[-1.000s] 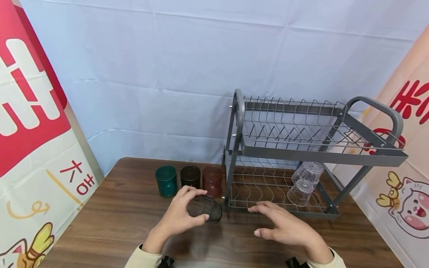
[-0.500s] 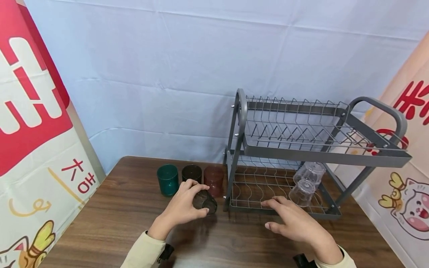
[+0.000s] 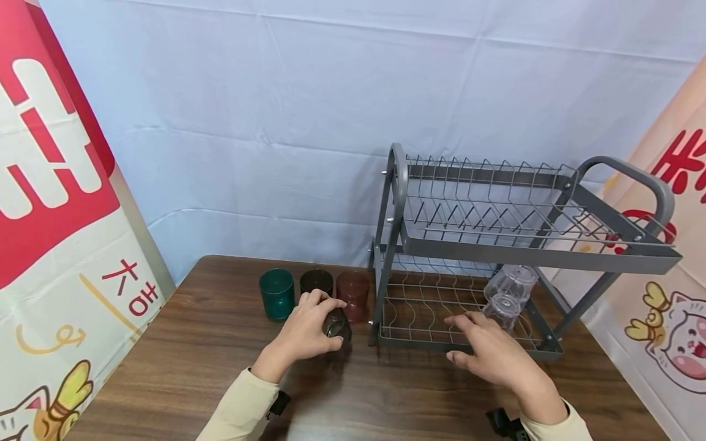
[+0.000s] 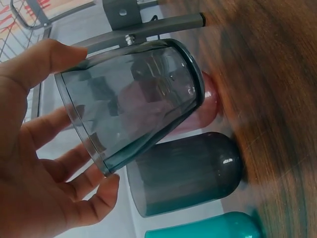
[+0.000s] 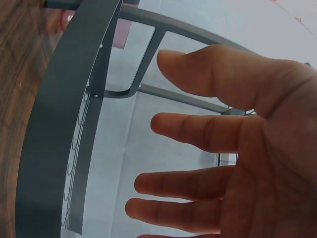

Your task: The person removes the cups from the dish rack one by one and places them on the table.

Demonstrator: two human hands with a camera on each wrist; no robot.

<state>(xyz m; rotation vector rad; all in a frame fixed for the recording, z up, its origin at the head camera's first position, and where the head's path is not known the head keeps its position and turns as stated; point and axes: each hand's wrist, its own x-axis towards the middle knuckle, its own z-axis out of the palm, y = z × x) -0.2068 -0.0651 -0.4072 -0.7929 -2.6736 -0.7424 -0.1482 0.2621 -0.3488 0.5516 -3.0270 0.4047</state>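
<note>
The left hand (image 3: 303, 329) reaches forward and inward from a cream sleeve (image 3: 239, 407), thumb on one side and curled fingers on the other, pinching a smoky glass (image 4: 133, 104) near its rim; the glass tilts slightly, mouth toward the palm and thick base toward the counter (image 3: 182, 355), and whether it touches the wood I cannot tell; it is just in front of a row of three upright glasses, a teal glass (image 3: 277, 297), a dark glass (image 3: 317, 280) and a red glass (image 3: 354, 298); the right hand (image 3: 493, 354) holds nothing, its fingers extended and spaced apart, thumb well clear of them, palm turned inward, at the front edge of a grey two-tier rack (image 3: 543, 252); beyond its knuckles, two clear glasses (image 3: 512, 286) sit in the rack's lower tier, toward the right end.
</note>
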